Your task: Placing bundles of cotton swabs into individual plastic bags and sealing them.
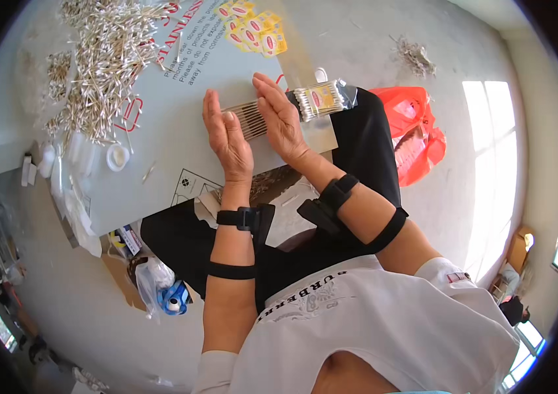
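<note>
A flat row of cotton swabs lies side by side on the grey board, between my two hands. My left hand stands on edge at the row's left end, fingers stretched out and thumb up. My right hand flanks the other end in the same way, fingers straight, palm facing the left. Both palms seem to touch the swab ends, and the hands partly hide these. Just right of my right hand lies a clear packet of cotton swabs with a yellow label.
A large heap of loose cotton swabs covers the board's far left. Yellow labels lie at the far edge. A small round white container sits near the left. On the floor are a red plastic bag and scattered swabs.
</note>
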A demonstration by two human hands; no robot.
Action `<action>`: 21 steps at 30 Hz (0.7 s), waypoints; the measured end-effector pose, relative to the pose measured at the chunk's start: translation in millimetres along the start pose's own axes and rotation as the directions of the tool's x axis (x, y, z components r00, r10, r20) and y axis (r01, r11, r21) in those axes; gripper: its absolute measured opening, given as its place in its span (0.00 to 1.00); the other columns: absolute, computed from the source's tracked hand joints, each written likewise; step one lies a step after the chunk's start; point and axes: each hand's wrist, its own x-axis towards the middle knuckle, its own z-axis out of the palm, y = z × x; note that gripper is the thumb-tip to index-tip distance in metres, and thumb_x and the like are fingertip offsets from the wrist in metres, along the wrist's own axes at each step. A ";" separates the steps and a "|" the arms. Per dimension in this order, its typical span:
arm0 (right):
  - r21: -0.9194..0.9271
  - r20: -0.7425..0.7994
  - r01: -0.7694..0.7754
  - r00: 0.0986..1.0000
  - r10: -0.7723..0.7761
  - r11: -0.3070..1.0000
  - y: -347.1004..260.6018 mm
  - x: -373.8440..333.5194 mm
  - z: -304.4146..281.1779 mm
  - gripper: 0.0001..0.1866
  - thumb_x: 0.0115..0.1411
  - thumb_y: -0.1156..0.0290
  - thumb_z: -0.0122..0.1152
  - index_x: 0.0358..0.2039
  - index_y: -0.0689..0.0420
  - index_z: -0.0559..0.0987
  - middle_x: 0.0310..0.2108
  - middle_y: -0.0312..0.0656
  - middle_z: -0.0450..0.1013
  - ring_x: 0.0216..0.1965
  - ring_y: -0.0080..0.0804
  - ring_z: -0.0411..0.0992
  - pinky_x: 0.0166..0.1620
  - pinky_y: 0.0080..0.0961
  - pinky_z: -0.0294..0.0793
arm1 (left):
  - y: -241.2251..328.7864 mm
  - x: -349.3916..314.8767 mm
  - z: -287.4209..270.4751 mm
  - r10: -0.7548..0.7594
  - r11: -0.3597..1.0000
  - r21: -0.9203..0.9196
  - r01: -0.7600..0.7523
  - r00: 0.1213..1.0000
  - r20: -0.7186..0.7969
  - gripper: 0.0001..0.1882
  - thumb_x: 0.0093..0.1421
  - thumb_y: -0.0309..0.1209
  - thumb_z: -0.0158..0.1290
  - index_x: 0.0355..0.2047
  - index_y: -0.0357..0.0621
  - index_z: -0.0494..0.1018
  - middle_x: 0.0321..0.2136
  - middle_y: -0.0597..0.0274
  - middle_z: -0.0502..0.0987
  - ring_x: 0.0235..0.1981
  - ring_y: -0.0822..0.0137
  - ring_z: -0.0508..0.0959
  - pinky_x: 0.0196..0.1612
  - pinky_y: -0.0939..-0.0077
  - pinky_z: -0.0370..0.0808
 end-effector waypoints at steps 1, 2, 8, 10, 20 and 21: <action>-0.038 0.031 -0.022 0.999 0.024 0.999 -3.9 0.9 -2.1 0.25 0.65 0.73 0.55 0.62 0.61 0.65 0.68 0.49 0.56 0.67 0.46 0.57 0.67 0.39 0.59 | 3.1 0.2 -4.0 -0.005 1.000 -0.003 0.005 1.000 0.001 0.29 0.71 0.40 0.43 0.66 0.37 0.56 0.69 0.51 0.53 0.70 0.49 0.54 0.70 0.54 0.47; -0.075 0.061 -0.043 0.997 0.048 0.996 -7.9 1.8 -5.0 0.25 0.64 0.75 0.55 0.61 0.62 0.66 0.67 0.50 0.57 0.67 0.45 0.58 0.66 0.39 0.60 | 6.4 0.1 -8.9 -0.011 1.000 -0.005 0.011 1.000 0.001 0.29 0.70 0.39 0.43 0.66 0.35 0.57 0.69 0.50 0.53 0.69 0.50 0.54 0.70 0.54 0.47; -0.650 0.582 0.557 0.802 -0.132 0.517 -33.0 8.6 -34.8 0.33 0.58 0.66 0.62 0.63 0.60 0.66 0.67 0.45 0.58 0.68 0.43 0.56 0.70 0.39 0.53 | 20.8 -5.5 -39.5 0.033 0.568 0.724 -0.392 0.890 0.456 0.40 0.62 0.46 0.53 0.67 0.37 0.54 0.70 0.47 0.51 0.71 0.50 0.49 0.71 0.48 0.44; -0.647 0.613 0.592 0.779 -0.133 0.481 -30.5 7.7 -32.2 0.34 0.57 0.64 0.62 0.63 0.59 0.66 0.67 0.44 0.58 0.68 0.42 0.56 0.70 0.40 0.52 | 23.5 -7.4 -40.6 0.016 0.555 0.732 -0.396 0.884 0.466 0.43 0.61 0.49 0.54 0.68 0.37 0.53 0.70 0.47 0.50 0.72 0.51 0.48 0.71 0.47 0.43; -0.664 0.566 0.582 0.801 -0.193 0.470 -12.6 -3.8 -24.6 0.29 0.60 0.64 0.59 0.61 0.59 0.69 0.64 0.46 0.64 0.67 0.40 0.59 0.69 0.41 0.54 | 12.6 -17.2 -34.3 -0.066 0.501 0.778 -0.379 0.880 0.471 0.44 0.62 0.55 0.49 0.68 0.35 0.52 0.71 0.48 0.49 0.72 0.53 0.46 0.71 0.46 0.41; -0.665 0.566 0.582 0.802 -0.192 0.469 -12.4 -4.5 -24.9 0.29 0.60 0.64 0.59 0.61 0.59 0.69 0.64 0.46 0.64 0.67 0.40 0.59 0.69 0.41 0.54 | 13.1 -18.1 -33.8 -0.065 0.503 0.777 -0.379 0.880 0.471 0.44 0.62 0.55 0.49 0.68 0.35 0.52 0.71 0.48 0.49 0.72 0.53 0.46 0.71 0.46 0.41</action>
